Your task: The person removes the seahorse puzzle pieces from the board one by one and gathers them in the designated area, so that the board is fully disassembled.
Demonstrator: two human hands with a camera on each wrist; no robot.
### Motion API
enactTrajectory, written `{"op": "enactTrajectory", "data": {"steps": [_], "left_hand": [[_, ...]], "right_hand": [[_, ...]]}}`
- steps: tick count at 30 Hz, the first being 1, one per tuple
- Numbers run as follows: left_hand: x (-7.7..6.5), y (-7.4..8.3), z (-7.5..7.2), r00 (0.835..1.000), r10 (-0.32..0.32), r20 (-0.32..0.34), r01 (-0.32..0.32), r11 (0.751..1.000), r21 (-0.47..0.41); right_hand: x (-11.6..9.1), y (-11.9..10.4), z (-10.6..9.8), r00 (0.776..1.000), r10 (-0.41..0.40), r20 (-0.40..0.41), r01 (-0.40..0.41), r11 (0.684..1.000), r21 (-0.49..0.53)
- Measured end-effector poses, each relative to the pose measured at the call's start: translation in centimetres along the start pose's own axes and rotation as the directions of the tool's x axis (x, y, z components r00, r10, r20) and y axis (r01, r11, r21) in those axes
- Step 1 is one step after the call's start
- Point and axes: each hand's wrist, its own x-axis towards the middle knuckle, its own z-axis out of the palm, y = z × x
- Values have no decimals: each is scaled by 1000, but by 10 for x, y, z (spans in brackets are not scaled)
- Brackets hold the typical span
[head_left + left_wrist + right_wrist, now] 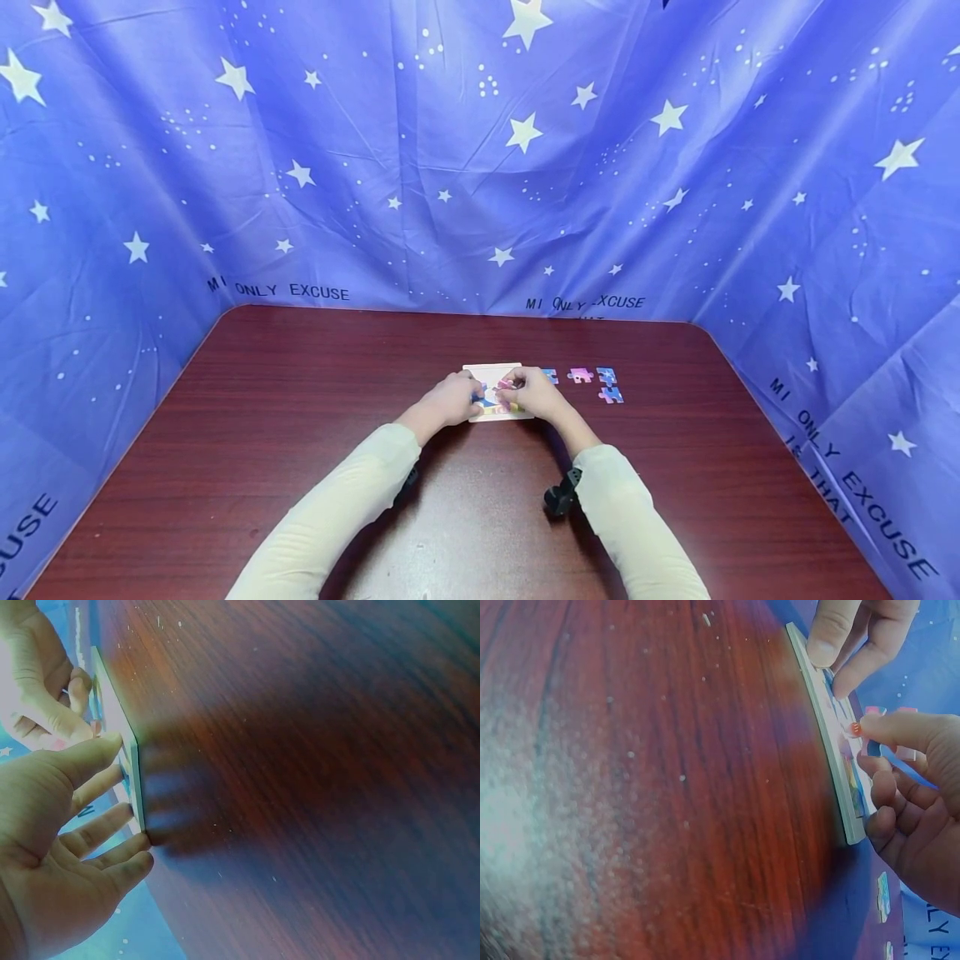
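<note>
A small white-rimmed jigsaw puzzle tray (492, 367) with a colourful picture lies flat on the table between my two hands. My left hand (450, 398) rests at its left side, the thumb on the near rim and the fairly straight fingers touching the tray in the left wrist view. Above the tray's right part, my right hand (538, 393) pinches a puzzle piece (856, 729) between thumb and index finger. A bit of red shows on that piece; the fingers hide most of it. The other right fingers are curled near the tray's edge.
To the right of the tray lie loose puzzle pieces: a blue one (551, 376) partly behind my right hand, a pink one (580, 376), and two blue ones (611, 396) close together. A star-printed blue curtain (450, 167) surrounds the dark red wooden table (300, 400).
</note>
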Motion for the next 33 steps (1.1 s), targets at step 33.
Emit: {"op": "enactTrajectory", "data": {"steps": [33], "left_hand": [[-2, 0, -1, 1000, -1, 9, 1, 999, -36]], "right_hand": [[-3, 1, -19, 978, 80, -191, -73, 996, 44]]}}
